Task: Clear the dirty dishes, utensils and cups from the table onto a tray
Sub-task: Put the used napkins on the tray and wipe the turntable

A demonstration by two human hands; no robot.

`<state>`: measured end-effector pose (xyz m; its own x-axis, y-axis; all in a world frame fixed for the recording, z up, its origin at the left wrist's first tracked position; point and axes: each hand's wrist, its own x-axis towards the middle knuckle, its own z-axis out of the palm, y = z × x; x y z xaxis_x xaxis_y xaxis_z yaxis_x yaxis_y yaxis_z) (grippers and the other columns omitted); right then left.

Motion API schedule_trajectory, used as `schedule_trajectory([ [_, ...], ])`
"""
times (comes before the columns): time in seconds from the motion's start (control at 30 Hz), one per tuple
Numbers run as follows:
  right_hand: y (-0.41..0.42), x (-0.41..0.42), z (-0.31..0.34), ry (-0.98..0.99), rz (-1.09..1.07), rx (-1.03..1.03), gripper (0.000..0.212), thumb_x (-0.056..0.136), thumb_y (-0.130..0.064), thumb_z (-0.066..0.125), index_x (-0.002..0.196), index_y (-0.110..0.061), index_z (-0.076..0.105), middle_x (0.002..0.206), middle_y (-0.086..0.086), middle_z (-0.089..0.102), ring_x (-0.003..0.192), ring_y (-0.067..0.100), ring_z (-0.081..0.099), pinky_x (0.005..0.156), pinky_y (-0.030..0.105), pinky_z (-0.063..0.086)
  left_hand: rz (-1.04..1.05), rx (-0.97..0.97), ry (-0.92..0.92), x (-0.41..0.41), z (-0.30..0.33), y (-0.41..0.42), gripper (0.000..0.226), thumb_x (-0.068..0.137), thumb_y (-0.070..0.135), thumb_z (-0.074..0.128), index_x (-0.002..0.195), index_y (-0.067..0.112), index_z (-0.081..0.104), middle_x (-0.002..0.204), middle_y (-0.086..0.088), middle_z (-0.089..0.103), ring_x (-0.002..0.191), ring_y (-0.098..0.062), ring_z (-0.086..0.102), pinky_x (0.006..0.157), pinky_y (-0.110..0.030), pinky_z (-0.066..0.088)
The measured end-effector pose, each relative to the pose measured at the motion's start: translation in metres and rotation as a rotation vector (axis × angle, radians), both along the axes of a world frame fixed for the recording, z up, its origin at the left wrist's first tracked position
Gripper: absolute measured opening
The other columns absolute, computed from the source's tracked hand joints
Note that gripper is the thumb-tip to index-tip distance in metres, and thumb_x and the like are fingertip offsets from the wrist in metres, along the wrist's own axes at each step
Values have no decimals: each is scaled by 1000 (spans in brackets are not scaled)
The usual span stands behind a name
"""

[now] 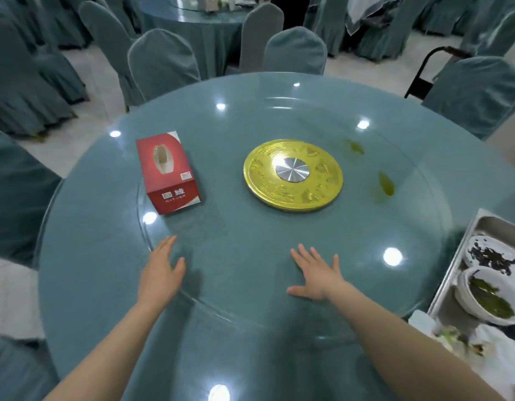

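Flat hands (160,273) (tray (450,273) rightward)

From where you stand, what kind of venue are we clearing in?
Most likely a restaurant banquet hall. The round table carries a glass turntable on a gold hub, cloth-covered chairs ring it, and another draped round table stands behind. A metal tray of dirty bowls sits at the right.

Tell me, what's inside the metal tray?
The tray holds two white bowls: one with dark scraps, one with green leaves. Crumpled white napkins lie nearer the person, hiding whatever sits beneath. The frame cuts off the rest.
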<state>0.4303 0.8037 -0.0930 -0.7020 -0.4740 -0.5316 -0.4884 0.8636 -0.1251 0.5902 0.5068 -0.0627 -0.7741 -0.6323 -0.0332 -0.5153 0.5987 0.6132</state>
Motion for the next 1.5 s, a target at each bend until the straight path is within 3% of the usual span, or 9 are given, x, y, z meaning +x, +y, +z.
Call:
schedule_trajectory([
  [0.2,20,-12,6,32,-41,0,83,84,-69,42,151,-36,6,160,-14,-4,148,14,-1,107,68,-5,13,3,65,-13,-2,-8,59,90,12,57,145,12,35,151,-7,37,139,-23,33,112,-40,29],
  [0.37,21,-10,12,110,-119,33,74,90,-61,40,151,-28,13,161,-4,0,148,20,0,113,60,4,49,-31,194,-24,11,-18,69,90,14,57,150,13,23,154,-4,30,141,-20,28,111,-35,26],
  [0.5,-3,-13,28,141,-155,-85,65,93,-50,46,149,-24,25,161,4,1,148,23,2,116,49,15,74,-45,223,-28,22,-32,69,92,17,57,150,10,21,155,-6,26,142,-19,24,109,-26,19],
  [0.67,-52,-19,59,158,-122,-234,50,92,-40,53,139,-24,43,159,7,15,147,23,12,116,41,23,113,8,204,-23,19,-44,72,92,27,60,150,9,21,158,-9,20,146,-21,16,118,-38,18],
  [0.83,-107,-19,83,177,-62,-389,42,89,-36,59,130,-28,54,155,5,25,142,22,22,112,35,28,117,38,191,-20,7,-52,77,88,33,63,151,20,20,160,-6,12,147,-15,6,115,-34,14],
  [1.0,-164,-12,92,191,81,-545,32,88,-33,61,120,-30,63,153,6,30,143,22,20,114,35,24,140,139,167,-29,8,-70,88,80,45,70,151,30,19,160,-2,-3,147,-16,5,115,-38,16],
  [1.17,-204,-6,90,171,195,-580,27,91,-27,55,115,-30,68,155,5,25,145,23,13,115,36,22,15,60,-8,-49,18,-101,98,72,50,76,151,25,23,160,-10,-2,147,-27,1,119,-44,10],
  [1.3,-222,-5,80,163,278,-486,31,94,-26,51,122,-33,63,159,2,15,147,22,3,117,39,18,-109,45,-281,-59,17,-115,120,63,65,74,152,32,1,159,-4,-16,145,-32,-14,118,-49,6],
  [1.5,-248,-4,61,305,533,-151,44,92,-29,56,135,-34,47,160,6,-12,144,36,-16,114,58,9,-167,127,-475,-63,15,-99,137,52,73,73,143,42,-25,153,4,-35,143,-37,-20,117,-52,2],
])
